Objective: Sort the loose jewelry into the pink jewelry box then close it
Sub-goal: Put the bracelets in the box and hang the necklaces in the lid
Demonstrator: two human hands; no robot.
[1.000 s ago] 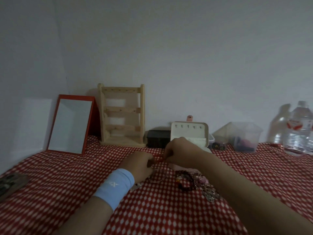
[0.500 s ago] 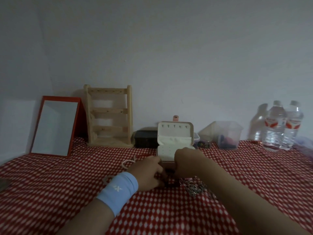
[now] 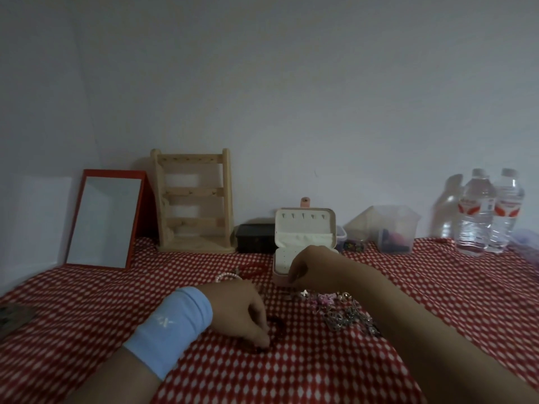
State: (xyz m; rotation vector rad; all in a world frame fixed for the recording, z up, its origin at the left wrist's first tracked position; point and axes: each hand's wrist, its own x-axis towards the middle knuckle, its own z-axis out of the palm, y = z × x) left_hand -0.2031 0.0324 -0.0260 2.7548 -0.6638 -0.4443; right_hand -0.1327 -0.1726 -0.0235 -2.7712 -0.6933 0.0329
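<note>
Head | we see left hand [image 3: 242,312] pinching dark bracelet [image 3: 277,323] at table [image 3: 87,301] middle | right hand [image 3: 313,263] curled over open box [image 3: 304,228] front; we cannot tell its hold

The jewelry box [image 3: 304,225] stands behind the loose jewelry [image 3: 344,314], rack [image 3: 192,199] at left, bottles [image 3: 478,211] at right.

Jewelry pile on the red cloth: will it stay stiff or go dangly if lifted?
Probably dangly: the jewelry pile looks like thin chains and small charms lying limp. Pieces overlap, so several may lift together, tangled. Such thin pieces are likely light.
</note>
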